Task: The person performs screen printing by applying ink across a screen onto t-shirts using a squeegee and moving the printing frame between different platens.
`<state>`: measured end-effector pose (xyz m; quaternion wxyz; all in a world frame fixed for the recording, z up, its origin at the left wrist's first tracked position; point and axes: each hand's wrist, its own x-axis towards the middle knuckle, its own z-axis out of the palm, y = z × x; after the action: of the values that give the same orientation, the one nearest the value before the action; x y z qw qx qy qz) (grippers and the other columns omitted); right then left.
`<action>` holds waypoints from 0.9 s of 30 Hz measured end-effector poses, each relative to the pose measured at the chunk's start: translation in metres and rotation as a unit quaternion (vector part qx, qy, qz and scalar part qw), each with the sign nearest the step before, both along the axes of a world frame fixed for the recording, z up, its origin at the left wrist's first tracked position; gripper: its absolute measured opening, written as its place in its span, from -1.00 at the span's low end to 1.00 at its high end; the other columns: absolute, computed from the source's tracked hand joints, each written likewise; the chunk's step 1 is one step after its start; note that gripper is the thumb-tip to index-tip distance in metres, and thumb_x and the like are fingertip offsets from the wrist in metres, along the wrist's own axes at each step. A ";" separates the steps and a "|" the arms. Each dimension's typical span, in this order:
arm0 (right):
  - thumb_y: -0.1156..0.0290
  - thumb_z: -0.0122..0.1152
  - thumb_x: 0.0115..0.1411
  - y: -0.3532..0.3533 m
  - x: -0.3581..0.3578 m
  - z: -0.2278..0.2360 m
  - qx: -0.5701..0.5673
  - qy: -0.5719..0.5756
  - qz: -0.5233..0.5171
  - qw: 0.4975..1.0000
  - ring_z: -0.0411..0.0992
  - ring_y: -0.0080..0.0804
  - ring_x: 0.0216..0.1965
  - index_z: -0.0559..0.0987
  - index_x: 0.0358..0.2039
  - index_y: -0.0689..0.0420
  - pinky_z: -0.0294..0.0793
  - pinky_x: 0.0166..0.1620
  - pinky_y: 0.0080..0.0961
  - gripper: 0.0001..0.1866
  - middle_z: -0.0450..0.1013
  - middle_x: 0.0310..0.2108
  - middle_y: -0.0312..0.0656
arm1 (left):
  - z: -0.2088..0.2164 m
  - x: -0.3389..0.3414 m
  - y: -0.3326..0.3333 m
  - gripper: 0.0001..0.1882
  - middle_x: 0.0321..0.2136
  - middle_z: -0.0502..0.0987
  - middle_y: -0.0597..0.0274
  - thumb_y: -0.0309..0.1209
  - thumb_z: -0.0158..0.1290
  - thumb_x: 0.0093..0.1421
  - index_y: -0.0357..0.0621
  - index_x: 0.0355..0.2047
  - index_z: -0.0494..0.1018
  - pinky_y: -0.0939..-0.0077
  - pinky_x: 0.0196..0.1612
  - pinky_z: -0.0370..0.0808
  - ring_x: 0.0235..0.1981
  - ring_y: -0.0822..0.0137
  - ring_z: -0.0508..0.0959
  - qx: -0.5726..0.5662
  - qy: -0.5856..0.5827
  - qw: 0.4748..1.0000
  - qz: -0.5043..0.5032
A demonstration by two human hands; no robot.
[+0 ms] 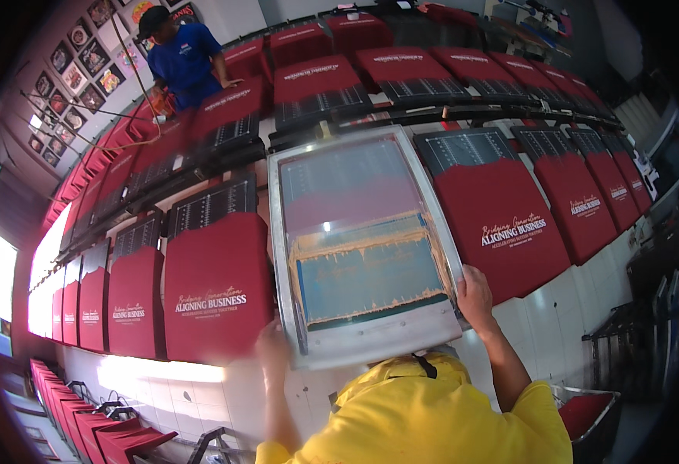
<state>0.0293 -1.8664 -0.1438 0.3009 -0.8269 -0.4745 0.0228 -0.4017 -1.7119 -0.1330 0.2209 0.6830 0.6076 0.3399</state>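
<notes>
metal-framed screen (pixel 368 261), fingers (pixel 465 281) either side

Screen-printing workshop: framed screen (pixel 366 263), cloth-covered boards (pixel 498 201)

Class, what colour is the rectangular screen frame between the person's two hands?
The screen frame is silver-grey, seen best in the head view.

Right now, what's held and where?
Screen-printing frame, right hand on its lower right side; left hand blurred at its lower left side, grip unclear.
</notes>
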 end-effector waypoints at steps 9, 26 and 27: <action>0.31 0.36 -0.01 -0.025 -0.086 0.057 -0.124 -0.129 0.456 0.872 0.33 -0.16 0.09 0.42 0.14 0.11 0.43 0.08 -0.23 -0.35 0.35 0.17 -0.22 | 0.062 0.010 -0.084 -0.75 -0.28 0.62 0.30 -0.34 -0.04 0.34 -0.18 -0.14 0.58 0.54 -0.34 0.49 -0.35 0.41 0.58 -0.442 -0.071 0.799 -0.402; 0.43 0.37 -0.12 0.071 -0.082 0.071 -0.019 -0.198 0.365 0.910 0.41 -0.27 -0.14 0.48 -0.20 0.10 0.42 -0.13 -0.34 -0.59 0.46 -0.18 -0.27 | 0.004 0.095 -0.124 -0.57 -0.40 0.46 0.35 -0.18 -0.28 0.48 -0.28 -0.10 0.46 0.65 -0.36 0.32 -0.44 0.54 0.34 -0.577 -0.328 0.718 -0.212; 0.45 0.40 -0.15 0.085 -0.075 0.068 -0.012 -0.198 0.358 0.913 0.42 -0.27 -0.14 0.49 -0.19 0.11 0.42 -0.14 -0.33 -0.55 0.48 -0.17 -0.27 | -0.002 0.097 -0.127 -0.59 -0.42 0.47 0.36 -0.20 -0.28 0.48 -0.26 -0.13 0.47 0.68 -0.39 0.29 -0.48 0.57 0.32 -0.582 -0.350 0.709 -0.189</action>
<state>-0.0455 -1.7816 -0.0762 0.1623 -0.5931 -0.7880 -0.0298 -0.3042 -1.8387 -0.1353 0.8312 0.3519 0.4220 0.0849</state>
